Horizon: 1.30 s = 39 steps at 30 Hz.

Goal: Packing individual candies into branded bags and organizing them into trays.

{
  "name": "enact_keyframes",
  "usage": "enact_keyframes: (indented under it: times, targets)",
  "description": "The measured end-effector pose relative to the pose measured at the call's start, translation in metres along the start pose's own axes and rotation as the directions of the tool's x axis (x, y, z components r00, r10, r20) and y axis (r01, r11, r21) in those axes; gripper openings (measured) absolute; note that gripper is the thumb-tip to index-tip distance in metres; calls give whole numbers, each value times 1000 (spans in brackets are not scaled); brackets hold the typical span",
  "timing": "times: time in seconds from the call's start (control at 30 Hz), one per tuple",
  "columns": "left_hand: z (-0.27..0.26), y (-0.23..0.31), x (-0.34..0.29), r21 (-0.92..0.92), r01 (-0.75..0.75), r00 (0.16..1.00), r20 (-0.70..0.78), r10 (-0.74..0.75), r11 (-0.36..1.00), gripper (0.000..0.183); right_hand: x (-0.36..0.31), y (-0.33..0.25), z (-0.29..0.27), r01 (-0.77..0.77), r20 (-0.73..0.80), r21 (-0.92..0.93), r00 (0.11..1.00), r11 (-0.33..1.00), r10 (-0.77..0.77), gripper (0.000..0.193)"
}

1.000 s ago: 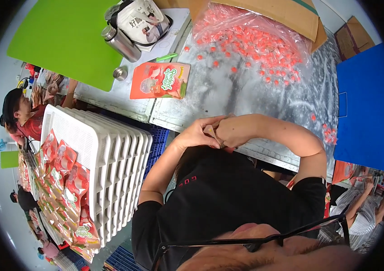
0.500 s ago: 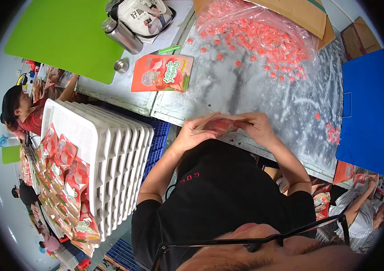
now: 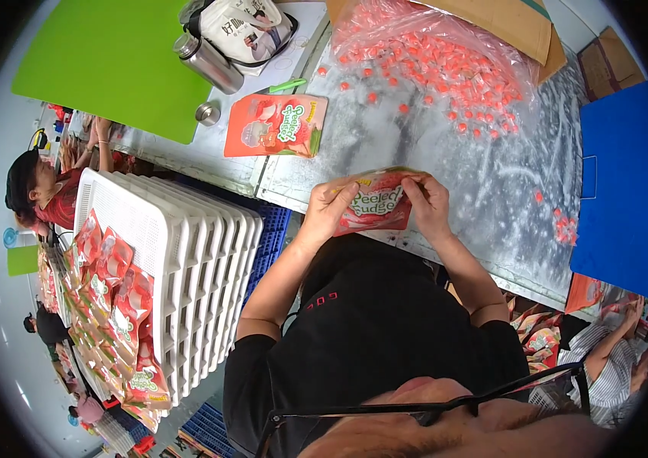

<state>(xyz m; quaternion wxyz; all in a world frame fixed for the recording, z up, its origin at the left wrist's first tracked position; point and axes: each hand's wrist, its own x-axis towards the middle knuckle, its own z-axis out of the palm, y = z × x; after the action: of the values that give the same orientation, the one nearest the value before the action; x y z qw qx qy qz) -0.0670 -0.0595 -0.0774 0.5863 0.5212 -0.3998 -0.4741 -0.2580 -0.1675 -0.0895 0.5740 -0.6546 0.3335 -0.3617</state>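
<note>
Worktop point(image 3: 492, 195): grey, streaked and dusted with white; a seam parts it from a paler section at the left.
Room: pale walls; a green panel point(image 3: 106, 69) at the left, a blue panel point(image 3: 621, 191) at the right; co-workers on both sides, one in a red top point(image 3: 61, 202), one in striped clothing point(image 3: 602, 374).
Pouch point(image 3: 373, 211): one, red, upheld over the worktop's near edge, before the chest.
Grip: left hand point(image 3: 331, 204) and right hand point(image 3: 428, 200) each grasp one side of that pouch, thumbs toward its printed face.
Counted: one steel flask point(image 3: 209, 62); one loose cap point(image 3: 207, 114); one green pen point(image 3: 288, 85); one white bag point(image 3: 244, 30); one flat pouch pile point(image 3: 272, 130), its number unclear; one stack of white trays point(image 3: 209, 267), pouches on top; red wrapped sweets point(image 3: 446, 72), too many to count.
</note>
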Motion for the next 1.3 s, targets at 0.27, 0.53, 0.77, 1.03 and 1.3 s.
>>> enact_keyframes:
  times: [0.27, 0.53, 0.77, 1.03, 1.3]
  targets:
    - [3, -22, 15, -302, 64, 995, -49, -82, 951, 33, 16, 25, 7, -11, 42, 303, 999, 953, -2, 20]
    - [3, -39, 27, -243, 75, 985, -133, -109, 967, 21, 17, 48, 13, -144, 32, 460, 989, 876, 146, 21]
    - [5, -39, 33, -5, 75, 990, -123, -75, 997, 22, 23, 48, 15, -244, 100, 443, 970, 863, 222, 20]
    - [-6, -70, 33, -210, 32, 954, -284, -93, 977, 14, 21, 66, 14, -272, 77, 452, 961, 849, 267, 19]
    - [-13, -67, 33, -242, 37, 963, -252, -99, 970, 9, 22, 60, 20, -194, 30, 437, 979, 878, 202, 20]
